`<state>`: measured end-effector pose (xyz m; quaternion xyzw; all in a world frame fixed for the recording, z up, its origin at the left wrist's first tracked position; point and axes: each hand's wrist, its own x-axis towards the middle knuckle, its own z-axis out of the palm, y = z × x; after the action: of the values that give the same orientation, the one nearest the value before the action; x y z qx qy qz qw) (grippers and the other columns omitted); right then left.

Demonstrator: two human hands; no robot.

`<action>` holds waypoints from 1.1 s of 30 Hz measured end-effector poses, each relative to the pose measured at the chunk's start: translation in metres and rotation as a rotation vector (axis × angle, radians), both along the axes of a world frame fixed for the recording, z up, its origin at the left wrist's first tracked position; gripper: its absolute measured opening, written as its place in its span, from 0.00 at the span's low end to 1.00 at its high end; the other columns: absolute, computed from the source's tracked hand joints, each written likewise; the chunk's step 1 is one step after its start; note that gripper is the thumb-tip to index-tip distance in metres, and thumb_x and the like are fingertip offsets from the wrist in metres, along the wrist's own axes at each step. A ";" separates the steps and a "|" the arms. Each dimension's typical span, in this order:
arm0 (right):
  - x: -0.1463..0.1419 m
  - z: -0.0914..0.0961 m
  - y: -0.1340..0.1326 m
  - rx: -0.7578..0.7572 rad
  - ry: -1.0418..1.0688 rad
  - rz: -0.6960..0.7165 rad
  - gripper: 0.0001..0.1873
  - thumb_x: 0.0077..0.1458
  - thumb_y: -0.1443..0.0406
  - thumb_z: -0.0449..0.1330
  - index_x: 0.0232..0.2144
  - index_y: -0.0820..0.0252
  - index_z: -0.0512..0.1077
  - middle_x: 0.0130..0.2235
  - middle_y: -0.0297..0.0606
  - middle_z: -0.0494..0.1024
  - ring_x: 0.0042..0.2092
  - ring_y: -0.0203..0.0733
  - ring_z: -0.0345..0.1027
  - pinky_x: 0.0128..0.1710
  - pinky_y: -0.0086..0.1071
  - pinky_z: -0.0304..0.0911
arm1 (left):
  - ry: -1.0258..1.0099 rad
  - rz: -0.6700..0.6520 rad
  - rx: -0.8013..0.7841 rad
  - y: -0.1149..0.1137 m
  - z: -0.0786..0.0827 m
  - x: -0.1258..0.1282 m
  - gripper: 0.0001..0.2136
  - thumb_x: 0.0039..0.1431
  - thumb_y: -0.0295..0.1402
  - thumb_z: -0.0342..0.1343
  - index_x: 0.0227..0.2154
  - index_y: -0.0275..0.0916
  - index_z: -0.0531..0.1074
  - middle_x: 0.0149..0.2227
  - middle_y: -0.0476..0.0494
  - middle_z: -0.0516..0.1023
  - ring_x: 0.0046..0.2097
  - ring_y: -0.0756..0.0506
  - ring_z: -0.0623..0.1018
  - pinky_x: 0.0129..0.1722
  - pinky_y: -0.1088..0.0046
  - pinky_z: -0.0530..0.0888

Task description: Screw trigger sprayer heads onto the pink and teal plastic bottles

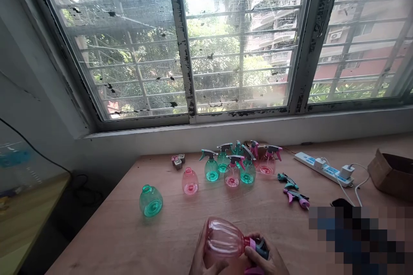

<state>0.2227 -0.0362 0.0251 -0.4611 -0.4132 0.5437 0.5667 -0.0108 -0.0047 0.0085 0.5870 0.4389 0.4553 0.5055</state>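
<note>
A clear pink spray bottle [225,237] lies on its side in the air above the near part of the table, its base toward the left. My left hand [204,254] is wrapped round the base end. At the neck, my right hand [269,258] grips the black and pink spray head [260,247], which sits on the bottle's mouth. Beyond my hands, a headless pink bottle [190,181] and a headless green bottle [151,201] stand on the table. Two loose spray heads, one green [288,181] and one pink [297,197], lie to the right.
Several green and pink bottles with spray heads [212,167] stand grouped near the window wall. Small blocks [178,161] lie left of them. A white power strip [322,168] with plugged-in cables and a brown cardboard box [392,174] occupy the right side. The table [112,232] ends at the left.
</note>
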 end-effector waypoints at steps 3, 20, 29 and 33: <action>0.000 -0.002 0.000 -0.006 -0.007 -0.003 0.24 0.44 0.48 0.70 0.35 0.60 0.75 0.28 0.36 0.77 0.30 0.42 0.69 0.28 0.33 0.65 | -0.016 0.009 0.017 -0.001 -0.003 0.001 0.46 0.44 0.47 0.70 0.65 0.40 0.59 0.66 0.33 0.64 0.66 0.32 0.64 0.67 0.55 0.58; -0.004 -0.002 0.000 -0.034 -0.030 -0.022 0.26 0.42 0.46 0.70 0.34 0.60 0.75 0.28 0.35 0.75 0.28 0.41 0.67 0.26 0.32 0.66 | -0.054 0.056 0.018 -0.002 0.001 0.006 0.50 0.37 0.50 0.72 0.64 0.40 0.61 0.66 0.32 0.64 0.66 0.29 0.64 0.66 0.53 0.59; -0.003 0.008 -0.002 0.005 -0.076 0.012 0.22 0.45 0.48 0.69 0.34 0.59 0.75 0.27 0.36 0.77 0.27 0.42 0.69 0.27 0.33 0.64 | -0.052 0.018 -0.021 -0.003 0.010 0.006 0.46 0.45 0.50 0.68 0.65 0.37 0.59 0.66 0.31 0.64 0.65 0.30 0.65 0.66 0.54 0.60; -0.003 0.005 0.000 0.013 -0.062 0.017 0.23 0.45 0.48 0.69 0.34 0.60 0.74 0.27 0.35 0.77 0.27 0.41 0.69 0.27 0.33 0.63 | -0.086 0.081 -0.008 -0.003 0.010 0.008 0.48 0.42 0.54 0.68 0.64 0.36 0.60 0.65 0.30 0.65 0.66 0.30 0.64 0.67 0.53 0.58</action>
<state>0.2201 -0.0365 0.0297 -0.4704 -0.4380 0.5311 0.5521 -0.0025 -0.0079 0.0180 0.5466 0.4419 0.4984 0.5075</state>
